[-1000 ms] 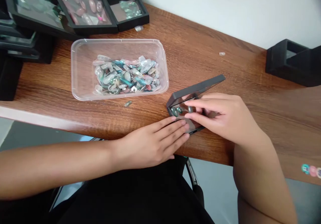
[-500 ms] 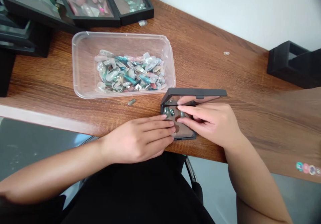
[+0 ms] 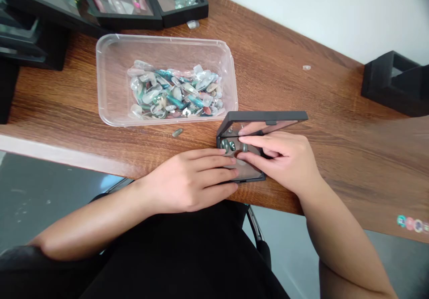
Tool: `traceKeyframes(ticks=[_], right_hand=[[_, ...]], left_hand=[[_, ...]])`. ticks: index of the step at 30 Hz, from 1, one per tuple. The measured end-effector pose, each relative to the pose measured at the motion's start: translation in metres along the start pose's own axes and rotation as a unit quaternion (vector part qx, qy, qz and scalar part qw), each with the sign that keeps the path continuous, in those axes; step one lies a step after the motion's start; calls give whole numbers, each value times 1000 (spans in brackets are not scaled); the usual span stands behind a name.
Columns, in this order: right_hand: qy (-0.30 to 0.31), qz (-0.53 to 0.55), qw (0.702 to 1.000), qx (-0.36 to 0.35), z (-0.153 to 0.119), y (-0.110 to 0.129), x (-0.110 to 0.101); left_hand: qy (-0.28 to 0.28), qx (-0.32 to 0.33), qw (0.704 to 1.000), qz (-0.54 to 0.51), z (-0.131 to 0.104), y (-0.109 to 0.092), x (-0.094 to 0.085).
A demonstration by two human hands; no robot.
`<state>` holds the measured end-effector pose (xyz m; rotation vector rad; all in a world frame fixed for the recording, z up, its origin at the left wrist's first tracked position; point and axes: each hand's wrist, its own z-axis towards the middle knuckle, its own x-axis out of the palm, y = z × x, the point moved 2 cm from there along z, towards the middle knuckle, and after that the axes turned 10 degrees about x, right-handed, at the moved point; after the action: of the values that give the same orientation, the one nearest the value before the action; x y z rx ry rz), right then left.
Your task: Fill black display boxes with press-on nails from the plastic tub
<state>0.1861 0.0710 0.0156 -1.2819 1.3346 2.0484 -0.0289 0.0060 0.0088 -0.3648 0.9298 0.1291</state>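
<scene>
A small black-framed case (image 3: 250,170) lies at the table's front edge with its lid (image 3: 268,116) raised. Across its left side rests my left hand (image 3: 191,180), fingers stretched out and fingertips over the case floor. My right hand (image 3: 288,158) reaches in from the right, thumb and forefinger closed on the two ends of a grey-green press-on nail (image 3: 245,147). To the left of that nail, a dark green press-on nail (image 3: 232,146) and a grey-green one (image 3: 225,145) sit in the case. My left fingers hide part of the floor.
Behind the case stands a clear plastic tub (image 3: 167,40) holding a heap of press-on nails (image 3: 174,93). One loose nail (image 3: 177,132) lies before it. Black display cases (image 3: 186,15) crowd the back left; a black box (image 3: 382,84) stands at right.
The view has shifted slightly. My left fingers have drawn a little toward the front of the case. My right hand keeps its pinch on the nail.
</scene>
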Motion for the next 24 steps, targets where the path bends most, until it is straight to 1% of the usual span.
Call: traceKeyframes(ticks=[4, 8, 15, 20, 24], right_hand=[[-4, 7, 1000, 28, 3, 1, 5], [-1, 18, 1000, 22, 3, -1, 7], [36, 23, 999, 16, 1, -2, 3], [44, 55, 997, 14, 3, -1, 2], [45, 53, 998, 7, 3, -1, 3]], left_hand=[[-8, -13, 1000, 16, 0, 1, 2], [-10, -8, 999, 37, 2, 2, 4], [0, -7, 996, 86, 4, 0, 1], [-1, -7, 997, 72, 4, 1, 0], [7, -22, 998, 53, 3, 2, 2]])
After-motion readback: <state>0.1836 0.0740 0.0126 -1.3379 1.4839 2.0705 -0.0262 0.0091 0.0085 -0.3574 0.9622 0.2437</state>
